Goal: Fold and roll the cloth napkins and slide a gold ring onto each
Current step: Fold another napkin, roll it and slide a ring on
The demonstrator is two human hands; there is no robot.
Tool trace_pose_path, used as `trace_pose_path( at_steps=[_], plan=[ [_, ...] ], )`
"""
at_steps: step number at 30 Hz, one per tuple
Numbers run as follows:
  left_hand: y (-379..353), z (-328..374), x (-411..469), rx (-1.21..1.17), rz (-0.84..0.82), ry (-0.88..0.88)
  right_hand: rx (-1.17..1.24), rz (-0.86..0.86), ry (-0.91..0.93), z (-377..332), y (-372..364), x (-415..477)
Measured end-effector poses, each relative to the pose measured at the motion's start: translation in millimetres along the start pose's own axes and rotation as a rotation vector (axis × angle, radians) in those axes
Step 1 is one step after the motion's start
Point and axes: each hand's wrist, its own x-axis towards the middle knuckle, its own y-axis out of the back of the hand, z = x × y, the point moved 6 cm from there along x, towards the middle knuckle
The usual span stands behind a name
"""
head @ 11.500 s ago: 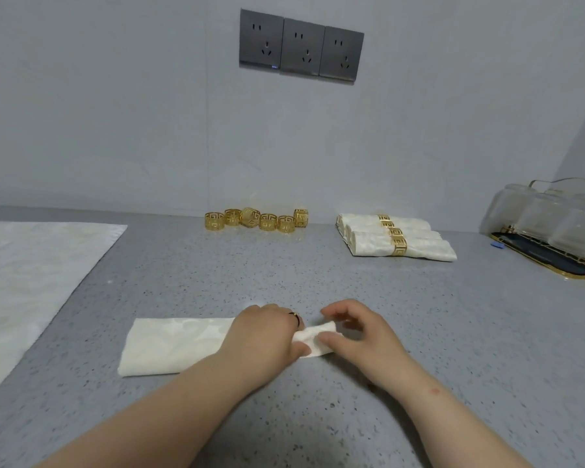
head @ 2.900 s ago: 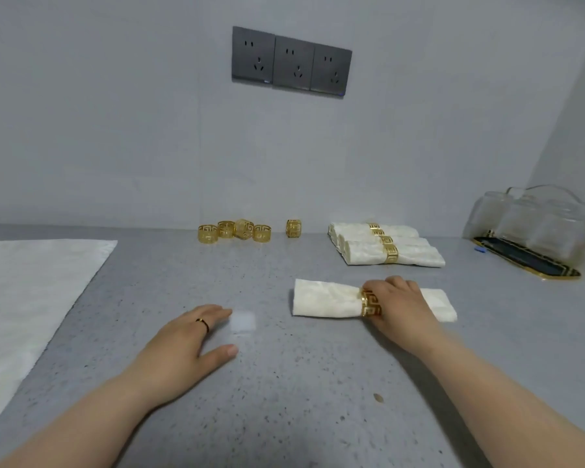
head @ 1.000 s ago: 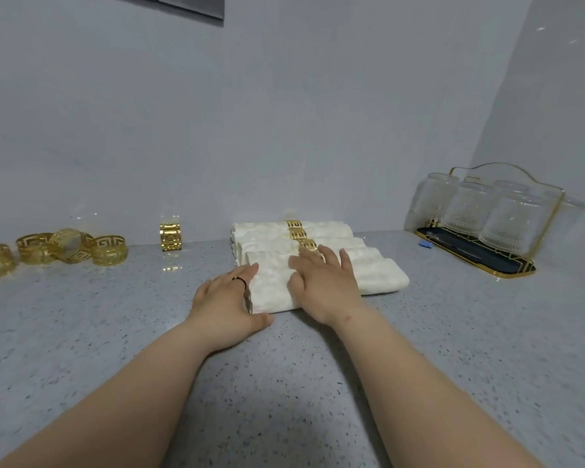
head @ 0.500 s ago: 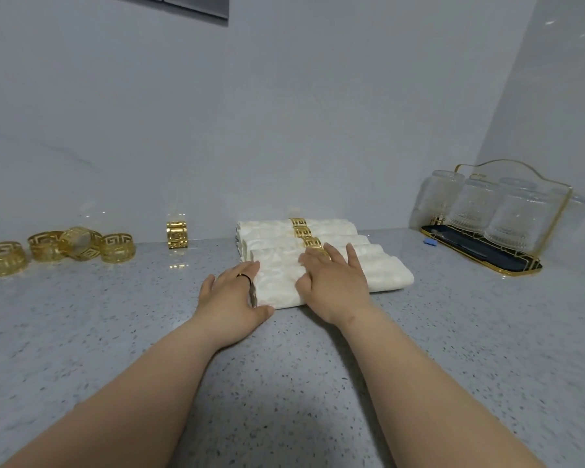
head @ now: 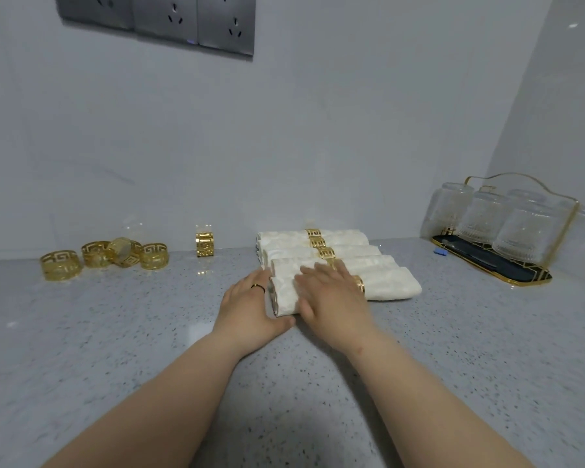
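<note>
We have moved the ringed napkin (head: 389, 288) from out on the counter (head: 115, 332) up against the row of finished rolls (head: 284, 238), where our left hand (head: 250, 309) and right hand (head: 331, 295) now press it with flat, straight fingers, gripping nothing.

Soft, cool, fairly even light fills the scene, with no hard beam. A broad, diffuse shadow lies on the speckled countertop (head: 115, 332) at the near edge, under and between the forearms (head: 169, 400). A thinner shadow hugs the near side of the napkin rolls (head: 382, 285). The loose gold rings (head: 61, 265) at far left carry small glints, and the upright ring (head: 204, 244) leaves a faint reflection on the counter. Wide-angle bending tilts the socket panel (head: 163, 18) and slants the right wall corner. The right hand (head: 331, 295) looks slightly soft at its fingertips.
</note>
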Motion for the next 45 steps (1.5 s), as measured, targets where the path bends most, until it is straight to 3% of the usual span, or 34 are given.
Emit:
trace_pose_path(
  at_steps=[7, 12, 18, 25, 29, 31, 35, 41, 45],
  plan=[
    [59.6, -21.8, -68.2, 0.09, 0.01, 0.046, 0.201, -0.167, 0.03, -74.7, -3.6, -46.6],
    [119.8, -53.8, -145.0, 0.086, 0.028, 0.09, 0.347, -0.188, 0.03, -144.8, -2.1, -65.5],
    [187.4, -87.2, -239.0, 0.086, 0.09, 0.158, 0.297, -0.307, 0.053, -194.0, -25.2, -95.7],
    [245.1, -121.6, -351.3, 0.071, 0.228, 0.255, 0.247, -0.238, 0.068, -194.5, -19.1, -105.7],
    [271.4, -147.6, -421.3, 0.106, 0.346, 0.449, 0.207, -0.234, 0.072, -200.0, -16.1, -109.3],
    [272.0, -154.1, -442.3, 0.072, 0.302, 0.512, 0.193, -0.224, 0.078, -201.5, -14.8, -108.4],
    [263.4, -158.8, -453.2, 0.068, 0.183, 0.557, 0.195, -0.224, 0.066, -203.3, -14.3, -109.4],
    [267.2, -166.8, -447.5, 0.182, 0.319, 0.563, 0.217, -0.225, 0.041, -201.5, -18.8, -110.5],
    [271.0, -169.2, -445.6, 0.102, 0.342, 0.634, 0.232, -0.22, 0.035, -200.1, -19.4, -110.9]
  ],
)
